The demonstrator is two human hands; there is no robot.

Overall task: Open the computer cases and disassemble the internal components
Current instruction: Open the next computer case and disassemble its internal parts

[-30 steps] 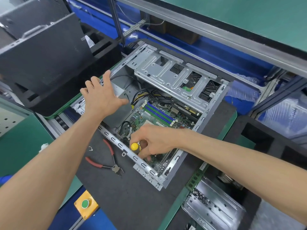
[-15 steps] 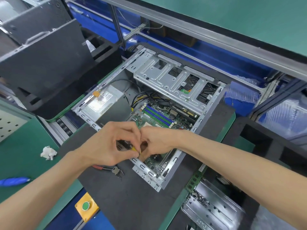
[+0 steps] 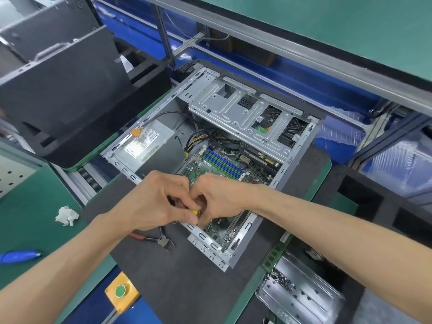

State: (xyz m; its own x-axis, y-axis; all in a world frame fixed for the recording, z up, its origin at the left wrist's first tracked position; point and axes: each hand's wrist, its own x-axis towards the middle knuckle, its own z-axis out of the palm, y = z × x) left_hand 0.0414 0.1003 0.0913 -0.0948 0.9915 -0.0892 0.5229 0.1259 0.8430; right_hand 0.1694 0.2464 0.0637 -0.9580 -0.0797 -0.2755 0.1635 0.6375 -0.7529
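Two bare forearms are showing in the head view, with no sleeves reaching into the picture. The left hand and the right hand are wearing no gloves, rings or bands, and both wrists are showing no watch or strap. The fingers are showing short nails. No marks or writing are showing on either arm.

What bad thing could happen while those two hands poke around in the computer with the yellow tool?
The yellow-handled tool, pinched between the left hand and right hand, works right above the green motherboard; a slip could scratch it. The bare metal case edge beside the fingers could cut skin. The red-handled cutters under the left wrist might get knocked.
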